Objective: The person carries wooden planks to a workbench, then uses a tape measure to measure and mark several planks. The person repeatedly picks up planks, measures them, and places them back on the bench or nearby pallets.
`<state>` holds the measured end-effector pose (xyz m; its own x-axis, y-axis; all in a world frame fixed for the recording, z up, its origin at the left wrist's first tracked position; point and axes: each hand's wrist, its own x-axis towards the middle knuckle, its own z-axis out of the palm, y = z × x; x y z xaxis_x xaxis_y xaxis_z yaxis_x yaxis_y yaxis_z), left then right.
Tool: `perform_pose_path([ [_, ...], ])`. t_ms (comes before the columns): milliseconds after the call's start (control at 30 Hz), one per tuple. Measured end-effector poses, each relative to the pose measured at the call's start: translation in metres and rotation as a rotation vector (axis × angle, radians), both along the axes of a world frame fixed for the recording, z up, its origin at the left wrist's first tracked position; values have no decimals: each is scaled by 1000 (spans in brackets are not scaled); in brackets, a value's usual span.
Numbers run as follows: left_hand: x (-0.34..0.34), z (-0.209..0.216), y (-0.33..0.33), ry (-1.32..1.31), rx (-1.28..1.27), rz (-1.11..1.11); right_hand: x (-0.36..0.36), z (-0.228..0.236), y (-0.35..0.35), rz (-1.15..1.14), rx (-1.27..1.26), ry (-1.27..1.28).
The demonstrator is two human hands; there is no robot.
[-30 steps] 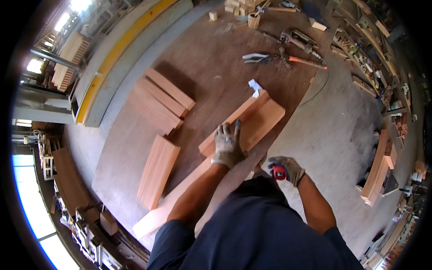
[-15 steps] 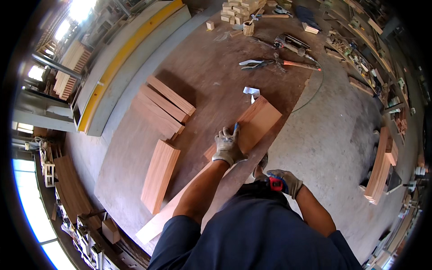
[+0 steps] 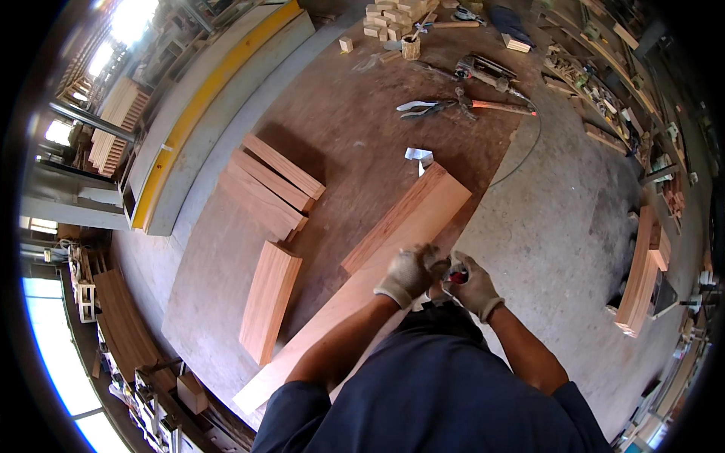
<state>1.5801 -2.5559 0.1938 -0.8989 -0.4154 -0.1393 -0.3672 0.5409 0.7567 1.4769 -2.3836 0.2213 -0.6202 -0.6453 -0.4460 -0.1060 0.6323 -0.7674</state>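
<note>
My right hand (image 3: 474, 289), in a pale work glove, is closed around a small red and black tape measure (image 3: 458, 276) in front of my waist. My left hand (image 3: 408, 276), also gloved, is close beside it. Its fingers point toward the tape measure, but they are blurred, and I cannot tell whether they grip anything. Under and beyond my left hand a thick reddish wooden block (image 3: 423, 215) lies slantwise near the table's right edge. A long pale board (image 3: 302, 355) runs from it toward the lower left, passing under my left forearm.
Several reddish wood pieces (image 3: 264, 185) lie on the brown tabletop (image 3: 343, 136), with another block (image 3: 269, 302) nearer me. Pliers (image 3: 419, 108), a hammer (image 3: 495, 106) and a corded power tool (image 3: 487, 73) rest farther back. Small blocks (image 3: 393, 19) are piled at the far end.
My left hand has lifted off the wooden block and moved right toward the tape measure. My right hand has brought the tape measure slightly up and forward from my waist.
</note>
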Motion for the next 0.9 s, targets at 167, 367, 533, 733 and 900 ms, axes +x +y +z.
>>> perform_pose_path([
  [167,-14,5,21,55,840,129,-2,7,-19,244,-53,373],
  [367,-6,-12,2,-32,995,18,1,0,-16,325,63,260],
  [533,-5,-16,-36,49,876,187,-7,1,0,258,93,187],
  [733,-23,-28,-119,259,774,549,-36,-40,62,263,346,87],
  [900,-41,-20,-116,81,405,509,-36,-29,65,-151,335,-234],
])
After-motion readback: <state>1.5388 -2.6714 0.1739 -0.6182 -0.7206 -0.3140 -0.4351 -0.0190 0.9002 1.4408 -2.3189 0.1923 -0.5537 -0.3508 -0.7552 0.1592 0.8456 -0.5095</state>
